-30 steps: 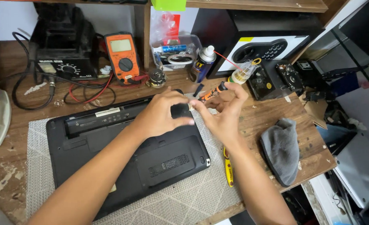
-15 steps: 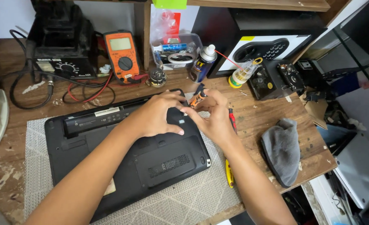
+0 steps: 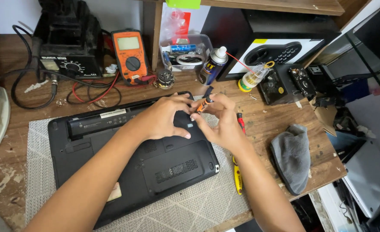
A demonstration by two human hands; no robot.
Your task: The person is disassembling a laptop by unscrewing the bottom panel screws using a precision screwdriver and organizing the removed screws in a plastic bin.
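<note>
A black laptop (image 3: 130,154) lies upside down on a grey woven mat (image 3: 198,206). My left hand (image 3: 162,118) rests on the laptop's upper right corner, fingers curled down onto the base. My right hand (image 3: 222,122) grips a small orange screwdriver (image 3: 203,105), its tip pointing down at that same corner, beside the left fingertips. The two hands nearly touch. The spot under the tip is hidden by my fingers.
A yellow-handled tool (image 3: 238,178) and a red-handled screwdriver (image 3: 241,121) lie right of the laptop. A grey cloth (image 3: 293,157) sits near the table's right edge. Behind are an orange multimeter (image 3: 131,53), a spray can (image 3: 213,66), a black soldering station (image 3: 67,41) and a small safe (image 3: 275,43).
Both hands have come down from above the table's back onto the laptop's corner. The screwdriver has tilted from lying sideways to pointing down at the base.
</note>
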